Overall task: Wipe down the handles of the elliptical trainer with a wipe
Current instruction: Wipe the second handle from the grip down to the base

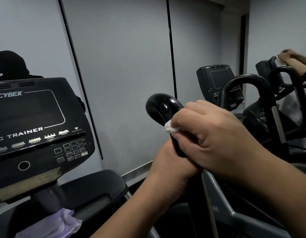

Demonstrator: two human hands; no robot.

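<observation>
Far left: black console (34, 124) of the trainer, marked CYBEX, keypad at its lower right. Below it, near edge, a crumpled pale purple bag or sheet (52, 224). Centre: glossy black handle (163, 107), curved over at the top, wet sheen on the bend. Left hand (167, 167) wraps the handle lower down, fingers curled round it. Right hand (215, 134) just above, gripping the handle with a white wipe (171, 128) pressed against it; wipe shows at the fingertips. Right: mirror (286, 31) reflecting a second console, handles, and the hands.
</observation>
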